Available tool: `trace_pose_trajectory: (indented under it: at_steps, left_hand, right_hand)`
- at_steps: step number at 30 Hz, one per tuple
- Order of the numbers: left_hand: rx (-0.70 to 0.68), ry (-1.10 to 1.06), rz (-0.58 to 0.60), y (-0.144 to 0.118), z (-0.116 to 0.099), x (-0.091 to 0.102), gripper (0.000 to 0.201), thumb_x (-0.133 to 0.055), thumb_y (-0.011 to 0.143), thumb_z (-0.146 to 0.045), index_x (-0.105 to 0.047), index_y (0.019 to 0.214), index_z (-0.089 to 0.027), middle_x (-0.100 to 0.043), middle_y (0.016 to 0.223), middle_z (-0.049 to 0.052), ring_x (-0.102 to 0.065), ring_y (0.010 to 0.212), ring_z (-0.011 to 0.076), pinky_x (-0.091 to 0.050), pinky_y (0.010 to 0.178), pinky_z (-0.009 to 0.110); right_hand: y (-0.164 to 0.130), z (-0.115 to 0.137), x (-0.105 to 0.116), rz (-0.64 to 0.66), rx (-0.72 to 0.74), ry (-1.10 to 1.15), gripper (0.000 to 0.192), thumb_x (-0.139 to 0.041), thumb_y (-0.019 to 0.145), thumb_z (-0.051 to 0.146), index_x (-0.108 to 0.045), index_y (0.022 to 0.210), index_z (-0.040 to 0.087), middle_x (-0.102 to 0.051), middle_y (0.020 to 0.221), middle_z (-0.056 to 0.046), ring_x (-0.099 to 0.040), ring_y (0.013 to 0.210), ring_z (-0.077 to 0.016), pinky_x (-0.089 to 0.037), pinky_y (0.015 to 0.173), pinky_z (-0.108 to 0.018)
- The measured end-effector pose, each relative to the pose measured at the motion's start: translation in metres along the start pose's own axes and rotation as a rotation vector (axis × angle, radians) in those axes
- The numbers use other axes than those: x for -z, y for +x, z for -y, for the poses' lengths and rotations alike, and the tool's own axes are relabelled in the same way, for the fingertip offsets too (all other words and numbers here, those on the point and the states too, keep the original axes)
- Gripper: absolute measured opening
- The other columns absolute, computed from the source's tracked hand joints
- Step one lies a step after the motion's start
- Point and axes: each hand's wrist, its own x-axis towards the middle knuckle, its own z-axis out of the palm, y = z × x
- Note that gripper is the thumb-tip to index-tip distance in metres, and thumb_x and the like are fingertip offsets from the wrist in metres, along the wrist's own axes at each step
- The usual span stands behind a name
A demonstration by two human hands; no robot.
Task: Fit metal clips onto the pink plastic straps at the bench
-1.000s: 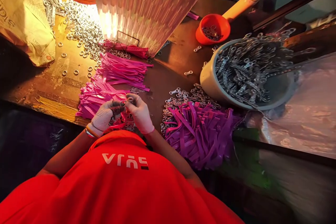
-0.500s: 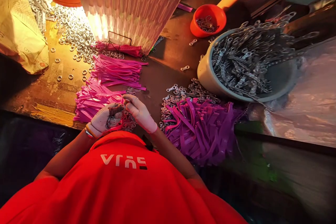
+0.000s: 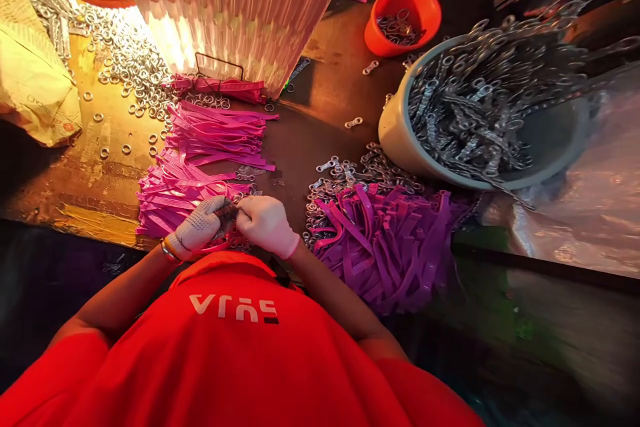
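The left hand [image 3: 199,223] and right hand [image 3: 267,221] meet, both curled inward, perhaps steadying something small; from here I can't tell what either grip has. Pink straps [image 3: 161,197] lie beside the left on the table [image 3: 313,140], purple straps [image 3: 390,247] near the right, probably heaped for easy reach.

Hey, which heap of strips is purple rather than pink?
The purple heap lies right of the right hand, nearest the grey bucket; the strip heaps farther left are all pink.
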Motion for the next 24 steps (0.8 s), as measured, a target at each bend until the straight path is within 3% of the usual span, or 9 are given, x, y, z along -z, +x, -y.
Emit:
trace_pose_trajectory:
  at_steps: [4, 6, 9, 11, 13, 16, 20, 22, 24]
  left_hand:
    - [0.030, -0.178, -0.033, 0.013, -0.010, -0.005, 0.023, -0.066, 0.081, -0.034, -0.051, 0.071, -0.019, -0.045, 0.054, -0.005, -0.035, 0.042, 0.0066, -0.028, 0.043, 0.020]
    - [-0.010, -0.098, 0.015, 0.032, -0.018, -0.004, 0.016, -0.064, 0.080, -0.029, -0.055, 0.071, -0.018, -0.048, 0.055, -0.003, -0.038, 0.044, 0.0079, -0.029, 0.044, 0.021]
    - [-0.191, 0.294, 0.042, 0.085, -0.037, 0.003, 0.011, -0.061, 0.082, -0.020, -0.069, 0.076, -0.015, -0.060, 0.065, 0.003, -0.050, 0.056, 0.0121, -0.038, 0.054, 0.023]
    - [-0.331, 0.642, -0.114, 0.133, -0.052, 0.006, 0.012, -0.062, 0.085, -0.015, -0.073, 0.081, -0.013, -0.066, 0.076, 0.006, -0.059, 0.072, 0.0166, -0.044, 0.068, 0.025]
    - [-0.339, 0.962, -0.211, 0.179, -0.067, 0.006, 0.015, -0.060, 0.090, -0.011, -0.074, 0.092, -0.012, -0.070, 0.091, 0.011, -0.063, 0.090, 0.0212, -0.046, 0.084, 0.030]
    - [-0.270, 1.049, -0.217, 0.229, -0.081, -0.004, 0.020, -0.058, 0.090, -0.005, -0.074, 0.102, -0.008, -0.070, 0.107, 0.018, -0.063, 0.104, 0.0261, -0.044, 0.098, 0.036]
    - [-0.121, 1.020, -0.238, 0.248, -0.077, -0.023, 0.025, -0.052, 0.095, -0.006, -0.070, 0.113, -0.003, -0.068, 0.114, 0.023, -0.064, 0.110, 0.0303, -0.044, 0.098, 0.041]
    - [-0.059, 0.998, -0.279, 0.243, -0.070, -0.028, 0.030, -0.047, 0.100, -0.012, -0.066, 0.121, -0.001, -0.067, 0.110, 0.025, -0.065, 0.108, 0.0320, -0.046, 0.094, 0.042]
    - [-0.069, 0.826, -0.280, 0.230, -0.065, -0.027, 0.033, -0.046, 0.101, -0.016, -0.064, 0.125, -0.001, -0.066, 0.108, 0.025, -0.065, 0.107, 0.0332, -0.047, 0.091, 0.041]
  right_hand:
    - [-0.004, 0.002, -0.012, -0.174, -0.189, 0.255, 0.024, -0.050, 0.096, 0.032, -0.067, 0.084, 0.021, -0.069, 0.078, -0.006, -0.057, 0.073, -0.0200, -0.036, 0.070, -0.031]
    - [-0.004, -0.003, -0.017, -0.202, -0.334, 0.486, 0.026, -0.047, 0.099, 0.039, -0.065, 0.087, 0.024, -0.066, 0.074, -0.001, -0.056, 0.070, -0.0187, -0.037, 0.068, -0.029]
    - [-0.003, -0.017, -0.017, -0.281, -0.506, 0.658, 0.034, -0.046, 0.099, 0.052, -0.061, 0.084, 0.025, -0.059, 0.067, 0.004, -0.051, 0.066, -0.0166, -0.036, 0.064, -0.027]
    - [-0.004, -0.025, -0.016, -0.341, -0.556, 0.657, 0.039, -0.046, 0.098, 0.057, -0.058, 0.079, 0.025, -0.054, 0.066, 0.004, -0.048, 0.066, -0.0156, -0.034, 0.063, -0.027]
    - [-0.005, -0.030, -0.016, -0.336, -0.561, 0.648, 0.042, -0.045, 0.098, 0.059, -0.056, 0.076, 0.025, -0.053, 0.066, 0.004, -0.046, 0.066, -0.0152, -0.033, 0.063, -0.027]
    - [-0.011, -0.033, -0.022, -0.270, -0.547, 0.653, 0.041, -0.046, 0.098, 0.058, -0.058, 0.077, 0.024, -0.055, 0.069, 0.004, -0.048, 0.068, -0.0157, -0.036, 0.066, -0.027]
    - [-0.021, -0.035, -0.035, -0.198, -0.529, 0.661, 0.041, -0.047, 0.097, 0.056, -0.064, 0.079, 0.023, -0.061, 0.074, 0.001, -0.052, 0.072, -0.0169, -0.040, 0.070, -0.028]
    - [-0.025, -0.036, -0.040, -0.165, -0.531, 0.673, 0.042, -0.048, 0.096, 0.058, -0.065, 0.080, 0.023, -0.060, 0.070, 0.002, -0.051, 0.069, -0.0170, -0.041, 0.069, -0.028]
    - [-0.026, -0.039, -0.040, -0.164, -0.529, 0.700, 0.041, -0.050, 0.095, 0.058, -0.066, 0.080, 0.023, -0.061, 0.071, 0.001, -0.053, 0.070, -0.0176, -0.043, 0.071, -0.029]
